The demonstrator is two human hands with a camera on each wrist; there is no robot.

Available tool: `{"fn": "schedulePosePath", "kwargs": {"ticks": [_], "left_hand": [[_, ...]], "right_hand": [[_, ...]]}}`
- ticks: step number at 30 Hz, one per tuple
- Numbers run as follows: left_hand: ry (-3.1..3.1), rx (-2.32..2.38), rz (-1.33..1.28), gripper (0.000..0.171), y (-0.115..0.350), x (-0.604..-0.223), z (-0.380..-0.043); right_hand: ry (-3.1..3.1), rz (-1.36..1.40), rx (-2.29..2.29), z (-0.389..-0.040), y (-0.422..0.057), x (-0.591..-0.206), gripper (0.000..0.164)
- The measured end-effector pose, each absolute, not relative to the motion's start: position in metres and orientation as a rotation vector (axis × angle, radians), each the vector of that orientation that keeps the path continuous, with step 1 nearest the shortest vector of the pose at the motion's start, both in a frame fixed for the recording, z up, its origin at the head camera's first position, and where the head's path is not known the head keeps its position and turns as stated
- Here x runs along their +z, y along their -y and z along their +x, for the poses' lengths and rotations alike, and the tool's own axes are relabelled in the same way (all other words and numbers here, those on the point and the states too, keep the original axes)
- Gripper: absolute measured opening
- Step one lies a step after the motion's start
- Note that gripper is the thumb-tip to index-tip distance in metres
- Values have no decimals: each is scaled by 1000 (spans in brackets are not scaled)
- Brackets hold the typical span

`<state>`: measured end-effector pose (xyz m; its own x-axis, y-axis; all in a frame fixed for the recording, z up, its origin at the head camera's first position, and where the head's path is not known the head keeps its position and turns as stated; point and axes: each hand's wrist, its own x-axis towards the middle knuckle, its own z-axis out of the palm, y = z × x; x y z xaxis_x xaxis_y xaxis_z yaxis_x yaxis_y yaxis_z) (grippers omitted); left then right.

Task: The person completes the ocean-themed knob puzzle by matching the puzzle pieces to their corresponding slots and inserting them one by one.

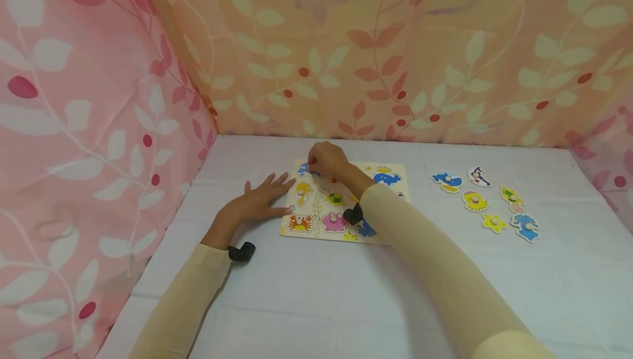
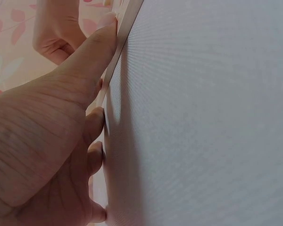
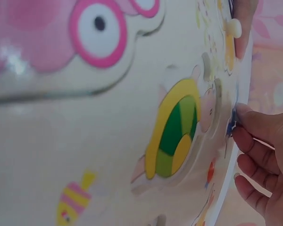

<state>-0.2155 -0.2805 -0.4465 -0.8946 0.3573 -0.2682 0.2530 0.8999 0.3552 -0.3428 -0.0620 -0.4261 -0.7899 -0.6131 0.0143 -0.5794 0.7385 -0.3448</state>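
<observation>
A pale puzzle board (image 1: 365, 167) with sea-animal shapes lies on the table. My right hand (image 1: 327, 160) reaches over it and pinches a blue puzzle piece (image 1: 304, 170) at the far left corner; the hand covers part of the piece. In the right wrist view, thumb and forefinger meet at its blue edge (image 3: 232, 123). My left hand (image 1: 257, 199) lies at the board's left side with fingers spread, its thumb (image 2: 96, 49) on the board's edge. Nearby on the board are a yellow seahorse (image 1: 303, 191), a crab piece (image 1: 300, 223) and a pink crab piece (image 1: 334, 221).
Several knobbed pieces lie loose right of the board, among them a whale (image 1: 447, 180), a star (image 1: 493, 222), a turtle (image 1: 511, 197) and a blue octopus (image 1: 526, 227). Flowered cloth walls (image 1: 316, 73) border the white table (image 1: 306, 298) at the back and sides.
</observation>
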Motion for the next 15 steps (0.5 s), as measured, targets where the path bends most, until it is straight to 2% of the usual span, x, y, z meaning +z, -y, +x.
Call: {"fn": "schedulePosePath", "kwargs": {"ticks": [8,15], "left_hand": [[-2743,462,470,88,281,-447,-216],[-2734,438,466,89,282,-447,-217]], "right_hand": [[-2802,-1077,-464,-341,55,-419,26],[-2781,-1113,-559,-329,26,-406,31]]}}
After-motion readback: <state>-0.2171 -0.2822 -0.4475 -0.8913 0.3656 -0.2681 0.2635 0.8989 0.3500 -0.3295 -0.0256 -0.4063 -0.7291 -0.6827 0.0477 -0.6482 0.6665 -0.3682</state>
